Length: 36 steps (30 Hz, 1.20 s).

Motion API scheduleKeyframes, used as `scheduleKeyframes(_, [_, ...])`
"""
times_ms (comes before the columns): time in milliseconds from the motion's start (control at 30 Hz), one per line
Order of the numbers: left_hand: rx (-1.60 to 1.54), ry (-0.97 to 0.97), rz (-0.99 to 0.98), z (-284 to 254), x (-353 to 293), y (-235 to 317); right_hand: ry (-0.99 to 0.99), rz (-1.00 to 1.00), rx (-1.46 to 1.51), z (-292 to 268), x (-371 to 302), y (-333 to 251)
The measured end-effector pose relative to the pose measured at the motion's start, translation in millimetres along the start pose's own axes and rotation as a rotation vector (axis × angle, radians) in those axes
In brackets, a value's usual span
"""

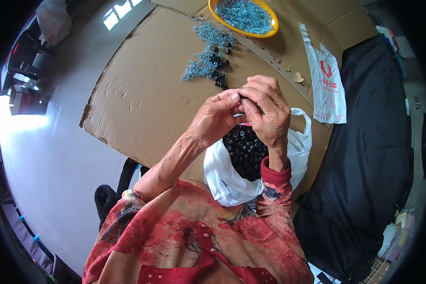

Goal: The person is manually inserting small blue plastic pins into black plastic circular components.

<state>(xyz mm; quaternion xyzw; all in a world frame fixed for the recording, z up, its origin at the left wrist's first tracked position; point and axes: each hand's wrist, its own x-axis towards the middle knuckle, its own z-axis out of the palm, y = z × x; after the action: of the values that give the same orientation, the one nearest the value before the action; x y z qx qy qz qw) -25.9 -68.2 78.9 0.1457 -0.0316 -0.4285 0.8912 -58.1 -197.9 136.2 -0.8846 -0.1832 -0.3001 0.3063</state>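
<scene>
My left hand (215, 113) and my right hand (271, 113) meet above an open white plastic bag (220, 177). Between their fingertips is a small black part (243, 96), mostly covered by the fingers. Both hands are closed in a pinch. Below them, the bag is filled with small round black parts (244, 149), some showing a hole in the top. Beyond my hands, a loose pile of tiny clear-blue pieces (203, 59) lies on the cardboard (142, 85), with several black parts (217, 61) along its right side.
A yellow bowl (270, 31) full of the same blue pieces (244, 15) stands at the far edge. A flattened white bag with red print (327, 85) lies right of it. Black cloth (364, 142) covers the right side. Pale floor (71, 142) shows at left.
</scene>
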Motion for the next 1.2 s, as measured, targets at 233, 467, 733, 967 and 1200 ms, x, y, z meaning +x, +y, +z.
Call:
scheduleKeyframes(233, [0.046,-0.029,0.007,-5,-6,5,-0.099,0.162,0.094,-14,1,-9])
scheduleKeyframes(467, [0.073,-0.027,0.027,-27,-13,-3,-0.175,0.116,0.097,1,-13,-4])
scheduleKeyframes(733, [0.338,0.265,0.107,-61,-24,14,-0.283,0.09,-0.166,45,-18,48])
scheduleKeyframes(967, [0.605,0.386,0.186,-77,-23,21,-0.551,0.005,-0.266,48,-38,60])
scheduleKeyframes(1200, [0.762,0.383,0.236,-80,-14,17,-0.395,0.128,-0.206,37,-30,62])
